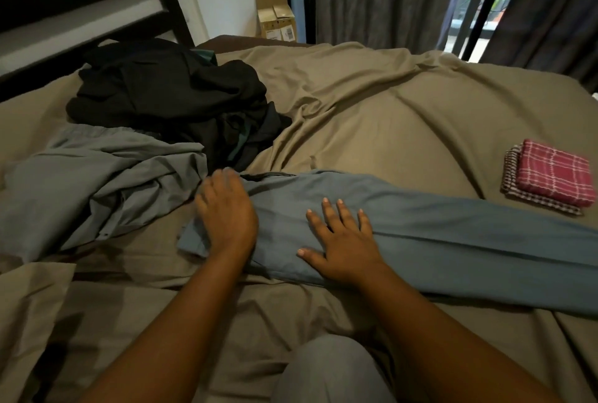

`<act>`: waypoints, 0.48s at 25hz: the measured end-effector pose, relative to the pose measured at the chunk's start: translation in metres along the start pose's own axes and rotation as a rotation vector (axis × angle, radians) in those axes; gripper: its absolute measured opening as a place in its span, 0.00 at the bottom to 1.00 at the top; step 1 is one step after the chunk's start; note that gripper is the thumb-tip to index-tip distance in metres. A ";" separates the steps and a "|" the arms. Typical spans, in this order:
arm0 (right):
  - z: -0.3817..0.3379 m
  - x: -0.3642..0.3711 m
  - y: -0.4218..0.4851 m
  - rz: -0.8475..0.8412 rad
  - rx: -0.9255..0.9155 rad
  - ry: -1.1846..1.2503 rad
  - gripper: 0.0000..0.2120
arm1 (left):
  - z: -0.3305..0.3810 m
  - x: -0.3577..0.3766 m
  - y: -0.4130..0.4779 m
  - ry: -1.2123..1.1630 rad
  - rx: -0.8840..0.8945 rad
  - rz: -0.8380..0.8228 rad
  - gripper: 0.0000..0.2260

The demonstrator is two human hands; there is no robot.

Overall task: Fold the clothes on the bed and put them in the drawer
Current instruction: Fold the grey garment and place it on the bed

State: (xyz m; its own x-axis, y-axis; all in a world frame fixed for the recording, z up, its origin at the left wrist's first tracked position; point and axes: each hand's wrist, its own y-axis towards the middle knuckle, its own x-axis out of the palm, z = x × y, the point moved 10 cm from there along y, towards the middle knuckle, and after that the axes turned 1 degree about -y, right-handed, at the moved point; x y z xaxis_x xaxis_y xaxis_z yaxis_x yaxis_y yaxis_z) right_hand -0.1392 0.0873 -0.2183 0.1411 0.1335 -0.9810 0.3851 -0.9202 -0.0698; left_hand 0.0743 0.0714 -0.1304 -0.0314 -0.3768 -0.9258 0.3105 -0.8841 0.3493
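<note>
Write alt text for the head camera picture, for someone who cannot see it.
A person's left hand and right hand rest on blue-grey trousers laid across a tan-sheeted bed. Unfolded black clothes and a grey garment lie to the left; folded checked cloths sit at right.

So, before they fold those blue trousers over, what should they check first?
1. Blue trousers lying flat along the bed: ok.
2. Left hand and right hand both resting on them: ok.
3. Leg ends lined up: cannot tell, they run out of frame.
4. Grey garment apart from the waist end: cannot tell.
5. Folded checked cloths out of the way: ok.
</note>
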 end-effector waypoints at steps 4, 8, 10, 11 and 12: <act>0.026 -0.008 -0.006 0.055 0.032 0.005 0.43 | 0.101 0.065 -0.038 -0.045 0.447 -0.360 0.27; 0.139 -0.022 -0.042 0.091 0.236 -0.036 0.42 | 0.063 0.097 -0.024 0.141 0.388 -0.419 0.34; 0.206 -0.031 -0.074 0.086 0.360 -0.046 0.42 | 0.043 0.096 -0.012 0.125 0.356 -0.390 0.37; 0.235 -0.034 -0.089 0.079 0.407 -0.062 0.42 | 0.031 0.096 -0.007 0.105 0.329 -0.392 0.39; 0.263 -0.037 -0.107 0.070 0.463 -0.075 0.42 | 0.024 0.097 -0.005 0.090 0.306 -0.403 0.41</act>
State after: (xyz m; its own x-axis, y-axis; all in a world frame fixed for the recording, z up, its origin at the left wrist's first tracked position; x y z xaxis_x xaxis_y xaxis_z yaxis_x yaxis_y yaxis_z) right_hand -0.4253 0.0840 -0.2226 0.0795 0.0545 -0.9953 -0.0729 -0.9955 -0.0603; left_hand 0.0469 0.0327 -0.2186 -0.0057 0.0244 -0.9997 -0.0025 -0.9997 -0.0244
